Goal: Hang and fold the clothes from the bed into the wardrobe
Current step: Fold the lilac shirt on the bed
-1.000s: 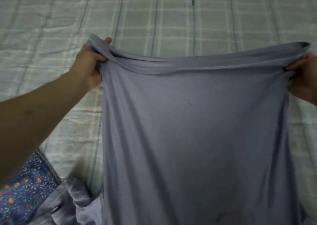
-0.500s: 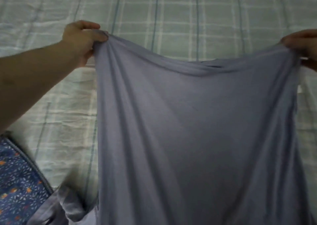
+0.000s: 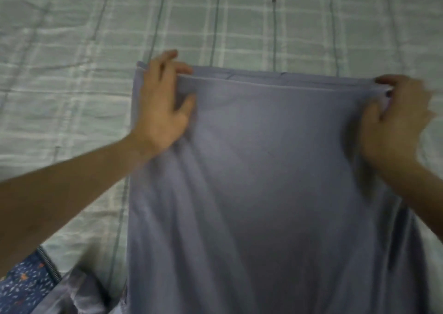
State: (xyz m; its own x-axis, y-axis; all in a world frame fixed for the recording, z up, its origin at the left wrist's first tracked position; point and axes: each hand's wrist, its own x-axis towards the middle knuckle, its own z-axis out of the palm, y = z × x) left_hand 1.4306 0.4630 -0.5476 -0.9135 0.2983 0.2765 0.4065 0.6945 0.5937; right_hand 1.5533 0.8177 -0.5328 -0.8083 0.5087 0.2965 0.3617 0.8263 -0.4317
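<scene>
A plain grey-lilac garment of thin, soft jersey cloth (image 3: 275,182) lies spread on a bed covered by a pale green quilted bedspread with a white and blue-grey check (image 3: 72,50). The garment's long axis runs from the near edge of the view to the far side, and its straight hemmed end points far, away from the person. That far edge shows two layers, one hem lying just behind the other. The cloth is smooth across the middle, with long soft creases running lengthwise toward the near end.

The left hand (image 3: 163,102) rests palm down on the far left corner of the garment, fingers (image 3: 184,70) spread open and lying flat across the hem. The right hand (image 3: 398,119) is at the far right corner, blurred; its fingers curl closed around the cloth edge, pinching it against the thumb.

At the near left corner are a dark blue fabric with small speckles and a zip (image 3: 26,282) and a crumpled grey-lilac piece of cloth (image 3: 76,294).
</scene>
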